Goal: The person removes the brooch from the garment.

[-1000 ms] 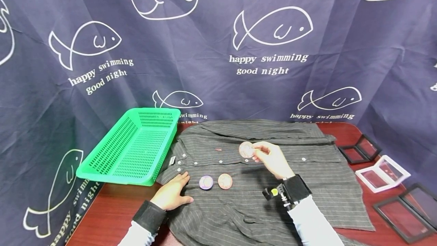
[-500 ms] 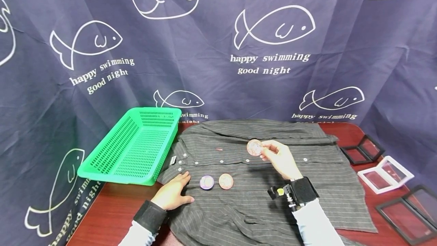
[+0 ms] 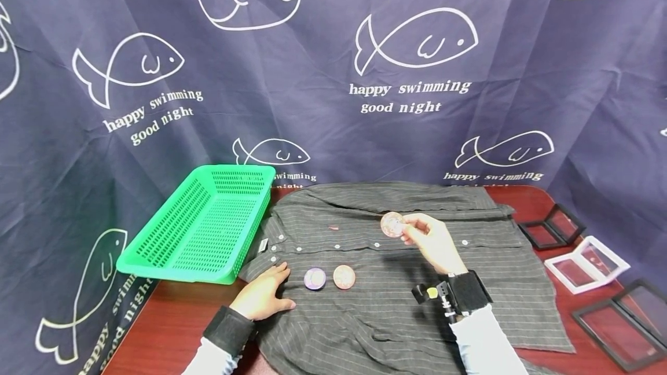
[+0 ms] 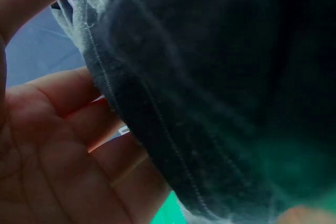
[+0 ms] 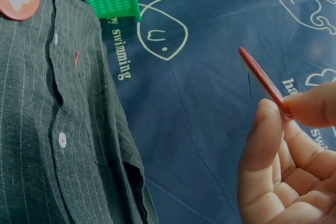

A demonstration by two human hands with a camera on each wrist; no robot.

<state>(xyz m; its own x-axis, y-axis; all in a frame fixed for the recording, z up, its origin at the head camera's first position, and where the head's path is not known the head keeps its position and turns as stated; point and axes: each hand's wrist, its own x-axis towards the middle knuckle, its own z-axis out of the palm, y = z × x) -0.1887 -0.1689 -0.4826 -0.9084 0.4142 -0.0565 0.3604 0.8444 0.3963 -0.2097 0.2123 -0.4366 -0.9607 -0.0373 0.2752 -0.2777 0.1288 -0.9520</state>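
Note:
My right hand (image 3: 436,245) pinches a round pink pin badge (image 3: 392,224) between thumb and fingertips, above the shirt. In the right wrist view the badge (image 5: 263,81) is edge-on, with its thin pin wire standing off the back. My left hand (image 3: 263,296) rests on the collar end of a dark grey striped shirt (image 3: 417,305), thumb spread from the fingers. In the left wrist view the dark cloth (image 4: 173,93) covers the fingertips. On the shirt, right of the left hand, lie a purple-rimmed badge (image 3: 315,278) and a pink badge (image 3: 344,276).
A green plastic basket (image 3: 208,236) stands at the left. At the right lie a small black hinged frame (image 3: 544,242), a white one (image 3: 573,282) and a larger black one (image 3: 599,328) on the red-brown table (image 3: 156,317). A blue curtain (image 3: 312,85) hangs behind.
My right hand has moved to the right and slightly away from me with the pink badge, slowing in the last half second. The left hand has stayed in place.

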